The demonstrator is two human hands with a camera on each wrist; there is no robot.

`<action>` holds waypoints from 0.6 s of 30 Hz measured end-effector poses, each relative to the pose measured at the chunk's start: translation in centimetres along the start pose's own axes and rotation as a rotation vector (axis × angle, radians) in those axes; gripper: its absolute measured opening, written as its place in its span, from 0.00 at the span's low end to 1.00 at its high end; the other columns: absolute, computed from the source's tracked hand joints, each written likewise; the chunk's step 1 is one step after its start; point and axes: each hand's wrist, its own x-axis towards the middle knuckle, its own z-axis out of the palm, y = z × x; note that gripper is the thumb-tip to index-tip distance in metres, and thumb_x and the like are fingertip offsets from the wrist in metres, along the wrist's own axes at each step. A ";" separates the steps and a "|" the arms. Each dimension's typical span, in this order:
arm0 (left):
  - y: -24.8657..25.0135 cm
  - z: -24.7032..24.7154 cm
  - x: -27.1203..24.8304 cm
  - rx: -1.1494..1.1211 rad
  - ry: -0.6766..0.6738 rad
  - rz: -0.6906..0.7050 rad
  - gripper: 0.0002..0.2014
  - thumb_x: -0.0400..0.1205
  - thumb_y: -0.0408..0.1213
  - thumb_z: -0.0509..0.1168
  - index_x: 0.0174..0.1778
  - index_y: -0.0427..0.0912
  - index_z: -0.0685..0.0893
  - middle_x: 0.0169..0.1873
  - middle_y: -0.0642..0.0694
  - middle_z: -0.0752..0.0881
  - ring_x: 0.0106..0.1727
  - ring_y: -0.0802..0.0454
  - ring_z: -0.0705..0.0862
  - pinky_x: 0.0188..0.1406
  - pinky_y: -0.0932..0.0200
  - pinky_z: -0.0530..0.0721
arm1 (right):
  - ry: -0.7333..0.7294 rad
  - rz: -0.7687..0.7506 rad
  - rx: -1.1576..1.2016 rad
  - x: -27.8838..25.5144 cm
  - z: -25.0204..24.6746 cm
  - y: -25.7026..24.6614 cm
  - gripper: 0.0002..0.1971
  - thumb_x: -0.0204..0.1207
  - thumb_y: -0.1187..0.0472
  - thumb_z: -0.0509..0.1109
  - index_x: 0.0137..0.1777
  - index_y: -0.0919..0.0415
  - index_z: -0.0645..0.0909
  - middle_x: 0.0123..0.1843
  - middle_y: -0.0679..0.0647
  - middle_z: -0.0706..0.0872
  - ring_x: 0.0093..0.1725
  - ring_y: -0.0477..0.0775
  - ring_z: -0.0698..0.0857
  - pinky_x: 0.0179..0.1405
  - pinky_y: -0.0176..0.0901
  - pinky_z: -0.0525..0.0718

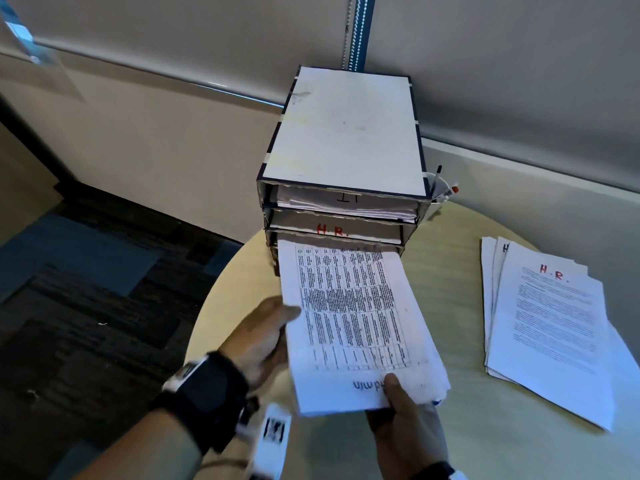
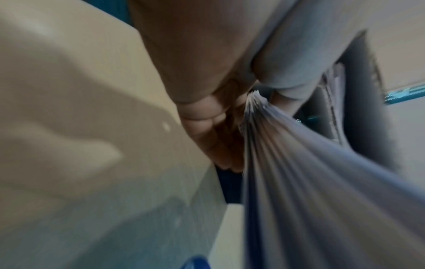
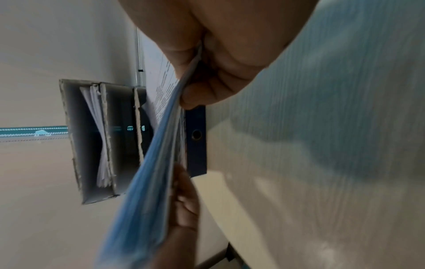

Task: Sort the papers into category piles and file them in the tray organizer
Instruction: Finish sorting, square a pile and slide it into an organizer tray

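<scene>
Gripping thick paper stack (image 1: 356,327), both hands (image 1: 266,337) (image 1: 408,424); cardboard tray organizer (image 1: 343,133).

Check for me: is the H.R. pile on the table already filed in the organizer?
No, the H.R. pile lies on the table, right of the organizer.

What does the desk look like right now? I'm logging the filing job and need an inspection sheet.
Surface: round pale table.
Job's things: three-shelf tray organizer; Admin stack entering the bottom shelf; HR pile lying to the right.
Clutter: pen cup behind the organizer.
Grippers: left hand supports the stack's left edge; right hand pinches its near edge.
Cables: blind chain.
Surroundings: wall, patterned carpet.
</scene>
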 end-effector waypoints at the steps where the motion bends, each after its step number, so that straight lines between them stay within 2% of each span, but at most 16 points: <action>1: -0.8 -0.2 -1.5 -0.016 -0.062 -0.025 0.14 0.85 0.32 0.61 0.67 0.37 0.81 0.60 0.35 0.89 0.59 0.35 0.88 0.60 0.39 0.85 | 0.010 0.001 0.004 0.0 0.7 0.0 0.19 0.82 0.74 0.61 0.68 0.57 0.79 0.54 0.57 0.92 0.47 0.58 0.92 0.37 0.52 0.90; 3: -1.9 -0.2 -3.8 -0.092 -0.079 -0.056 0.20 0.78 0.34 0.68 0.67 0.40 0.80 0.61 0.36 0.88 0.56 0.37 0.89 0.56 0.41 0.85 | 0.028 -0.007 -0.039 0.1 2.3 0.0 0.12 0.83 0.72 0.62 0.59 0.59 0.82 0.43 0.53 0.94 0.40 0.54 0.93 0.32 0.47 0.90; 5: -2.3 0.3 -4.8 -0.199 -0.091 -0.105 0.21 0.74 0.36 0.69 0.65 0.42 0.81 0.60 0.36 0.89 0.53 0.38 0.89 0.49 0.44 0.88 | 0.037 -0.026 -0.102 0.2 4.0 -0.1 0.09 0.83 0.70 0.64 0.57 0.62 0.83 0.40 0.55 0.93 0.36 0.54 0.92 0.28 0.43 0.88; 8: -1.5 1.5 -3.9 -0.278 -0.063 -0.141 0.16 0.78 0.31 0.66 0.62 0.36 0.82 0.55 0.33 0.90 0.44 0.42 0.93 0.33 0.54 0.91 | 0.015 -0.003 -0.171 1.0 6.1 -0.4 0.09 0.83 0.66 0.66 0.60 0.67 0.83 0.44 0.62 0.93 0.36 0.57 0.92 0.30 0.42 0.88; 11: -0.2 2.2 -0.5 -0.325 0.075 -0.139 0.07 0.84 0.25 0.60 0.55 0.31 0.80 0.41 0.30 0.90 0.31 0.45 0.92 0.26 0.58 0.89 | -0.070 0.097 -0.204 2.0 7.0 -1.1 0.13 0.81 0.62 0.70 0.62 0.69 0.80 0.50 0.65 0.91 0.37 0.54 0.91 0.33 0.41 0.89; 13: 0.9 2.1 2.1 -0.366 0.123 -0.133 0.03 0.85 0.25 0.60 0.52 0.33 0.76 0.34 0.28 0.89 0.27 0.45 0.90 0.27 0.58 0.89 | -0.106 0.139 -0.219 2.4 6.2 -1.6 0.11 0.80 0.59 0.70 0.59 0.65 0.80 0.48 0.62 0.87 0.37 0.53 0.90 0.34 0.41 0.90; 15: 1.6 1.9 4.8 -0.382 0.135 -0.113 0.06 0.85 0.28 0.60 0.56 0.34 0.74 0.33 0.29 0.89 0.24 0.46 0.88 0.26 0.59 0.90 | -0.110 0.133 -0.249 2.6 4.0 -1.9 0.08 0.81 0.58 0.69 0.55 0.61 0.80 0.44 0.60 0.85 0.39 0.54 0.87 0.38 0.43 0.89; 16: 2.0 1.8 6.0 -0.392 0.145 -0.105 0.06 0.85 0.28 0.61 0.57 0.34 0.74 0.32 0.30 0.89 0.23 0.46 0.87 0.25 0.59 0.89 | -0.103 0.123 -0.268 2.5 2.6 -2.1 0.07 0.82 0.59 0.68 0.54 0.62 0.79 0.42 0.59 0.83 0.38 0.54 0.83 0.38 0.44 0.87; 18: 2.7 1.8 8.0 -0.429 0.160 -0.101 0.03 0.86 0.30 0.61 0.53 0.34 0.75 0.30 0.32 0.89 0.22 0.47 0.86 0.24 0.60 0.88 | -0.079 0.124 -0.245 2.0 -0.3 -2.1 0.06 0.82 0.61 0.67 0.53 0.63 0.77 0.38 0.60 0.75 0.33 0.53 0.74 0.34 0.43 0.80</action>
